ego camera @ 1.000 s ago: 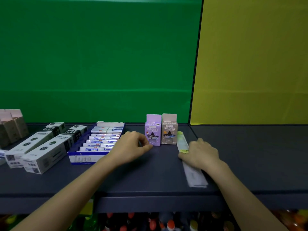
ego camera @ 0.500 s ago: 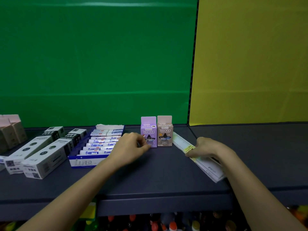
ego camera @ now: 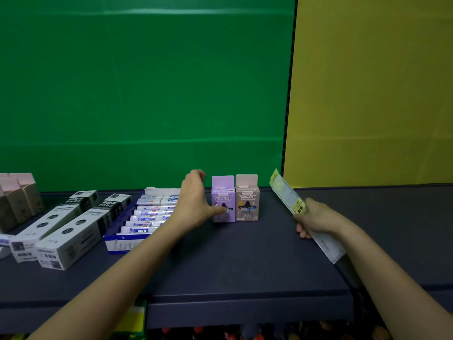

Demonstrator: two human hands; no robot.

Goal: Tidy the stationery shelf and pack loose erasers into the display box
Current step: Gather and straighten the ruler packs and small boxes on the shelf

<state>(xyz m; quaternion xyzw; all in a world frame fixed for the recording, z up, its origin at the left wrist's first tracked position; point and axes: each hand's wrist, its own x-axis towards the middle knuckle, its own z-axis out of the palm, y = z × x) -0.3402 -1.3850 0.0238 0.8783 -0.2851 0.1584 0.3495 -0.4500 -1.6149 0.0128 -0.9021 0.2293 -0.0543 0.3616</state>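
On the shelf (ego camera: 245, 261), the display box (ego camera: 122, 244), rows of erasers (ego camera: 147, 213) inside, sits at 9 o'clock of the left grip (ego camera: 196, 200), whose fingers are spread, thumb touching the purple carton (ego camera: 224, 192). The right grip (ego camera: 316, 218) clasps a long packet (ego camera: 285, 192), its tip toward 11 o'clock.

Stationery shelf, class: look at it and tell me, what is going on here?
A person is tidying a dark shelf. The left hand reaches to the purple carton, thumb on its front. The right hand holds a long flat packet tilted above the shelf. The blue display box of erasers sits to the left, a pink carton beside the purple one.
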